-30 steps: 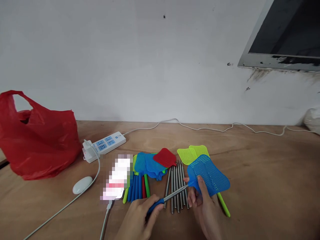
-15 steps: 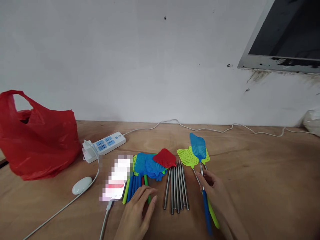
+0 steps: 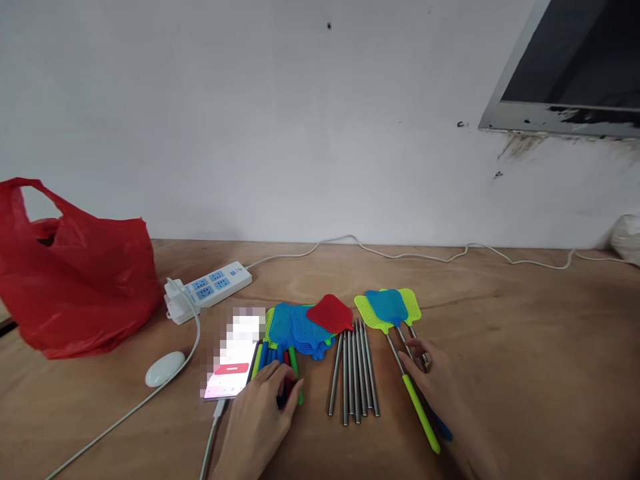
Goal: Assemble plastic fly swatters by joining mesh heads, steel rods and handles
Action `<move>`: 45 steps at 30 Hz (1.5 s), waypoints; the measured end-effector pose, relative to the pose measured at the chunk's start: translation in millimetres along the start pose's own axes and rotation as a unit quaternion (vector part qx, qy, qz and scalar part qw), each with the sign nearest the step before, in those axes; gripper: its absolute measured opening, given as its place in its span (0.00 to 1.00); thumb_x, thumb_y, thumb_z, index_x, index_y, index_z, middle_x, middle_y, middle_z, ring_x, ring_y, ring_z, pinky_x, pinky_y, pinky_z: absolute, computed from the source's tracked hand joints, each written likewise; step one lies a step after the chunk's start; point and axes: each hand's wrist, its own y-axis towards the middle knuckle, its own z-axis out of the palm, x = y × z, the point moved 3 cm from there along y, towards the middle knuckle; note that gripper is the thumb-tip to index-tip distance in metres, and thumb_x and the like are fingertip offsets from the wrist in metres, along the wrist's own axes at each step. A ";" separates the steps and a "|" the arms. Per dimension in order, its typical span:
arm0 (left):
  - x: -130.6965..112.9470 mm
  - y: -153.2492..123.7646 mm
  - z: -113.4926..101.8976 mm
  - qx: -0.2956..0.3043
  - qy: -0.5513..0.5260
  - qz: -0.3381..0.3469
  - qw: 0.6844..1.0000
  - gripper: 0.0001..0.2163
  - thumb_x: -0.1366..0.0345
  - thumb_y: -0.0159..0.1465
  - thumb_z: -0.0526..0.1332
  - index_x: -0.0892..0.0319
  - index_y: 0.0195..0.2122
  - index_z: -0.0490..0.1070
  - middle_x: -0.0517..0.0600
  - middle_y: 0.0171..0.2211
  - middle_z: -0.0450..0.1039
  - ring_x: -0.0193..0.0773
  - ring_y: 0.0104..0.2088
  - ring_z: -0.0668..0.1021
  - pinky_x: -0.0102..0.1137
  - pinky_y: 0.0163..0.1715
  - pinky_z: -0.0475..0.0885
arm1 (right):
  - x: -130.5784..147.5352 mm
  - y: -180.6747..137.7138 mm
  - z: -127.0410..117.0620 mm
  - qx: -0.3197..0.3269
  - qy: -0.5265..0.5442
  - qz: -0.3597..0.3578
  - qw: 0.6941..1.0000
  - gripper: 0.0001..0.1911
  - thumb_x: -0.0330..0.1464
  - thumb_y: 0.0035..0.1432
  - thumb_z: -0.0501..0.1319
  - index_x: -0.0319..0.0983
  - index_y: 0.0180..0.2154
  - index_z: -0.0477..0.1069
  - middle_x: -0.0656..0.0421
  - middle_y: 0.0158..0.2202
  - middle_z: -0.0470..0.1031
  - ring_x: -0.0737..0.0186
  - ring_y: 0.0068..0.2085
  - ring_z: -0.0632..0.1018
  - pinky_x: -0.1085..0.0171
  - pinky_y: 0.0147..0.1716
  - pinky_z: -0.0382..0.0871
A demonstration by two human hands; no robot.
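Observation:
My left hand (image 3: 263,403) bends over a row of plastic handles in green, blue and red. Its fingers curl round a blue handle (image 3: 281,401), mostly hidden beneath them. At the right, a blue fly swatter (image 3: 387,305) lies across two yellow-green fly swatters (image 3: 370,312). My right hand (image 3: 430,373) rests over their metal shafts, thumb and fingers apart, hiding part of the blue one. Between the hands lie several loose metal rods (image 3: 355,377). Beyond the handles is a pile of swatter heads, with a red swatter head (image 3: 330,314) on top.
A lit phone (image 3: 233,363) lies left of the handles, with a white cable (image 3: 213,427) plugged in. Farther left are a white mouse-shaped object (image 3: 165,369), a power strip (image 3: 215,290) and a red plastic bag (image 3: 80,280). The wall (image 3: 250,133) rises behind the wooden table (image 3: 525,347).
My right hand has lowered the blue swatter onto the yellow-green ones and loosened its fingers. My left hand has moved slightly left and curled onto the handles.

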 end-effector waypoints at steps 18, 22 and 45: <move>-5.7 -3.2 6.4 0.056 0.067 -0.029 0.996 0.11 0.60 0.63 0.60 0.57 0.25 0.68 0.50 0.29 0.75 0.43 0.30 0.77 0.32 0.29 0.63 | 71.2 8.5 56.1 0.191 -0.250 -0.218 0.924 0.05 0.32 0.60 0.62 0.41 0.37 0.77 0.54 0.34 0.79 0.53 0.33 0.78 0.62 0.27 0.58; -4.1 -5.8 11.8 0.045 0.043 -0.023 0.998 0.12 0.57 0.65 0.59 0.56 0.26 0.68 0.51 0.30 0.75 0.44 0.31 0.77 0.32 0.29 0.64 | 79.2 29.9 70.4 0.236 -0.312 -0.244 0.887 0.15 0.29 0.63 0.55 0.37 0.49 0.74 0.47 0.50 0.77 0.49 0.45 0.78 0.59 0.37 0.68; -8.3 0.1 0.5 0.110 0.161 -0.100 0.976 0.09 0.63 0.66 0.60 0.57 0.29 0.75 0.52 0.31 0.81 0.51 0.34 0.82 0.32 0.26 0.58 | 64.7 29.9 92.5 0.232 -0.260 -0.304 0.887 0.19 0.23 0.64 0.52 0.34 0.53 0.72 0.47 0.47 0.80 0.48 0.50 0.77 0.52 0.50 0.69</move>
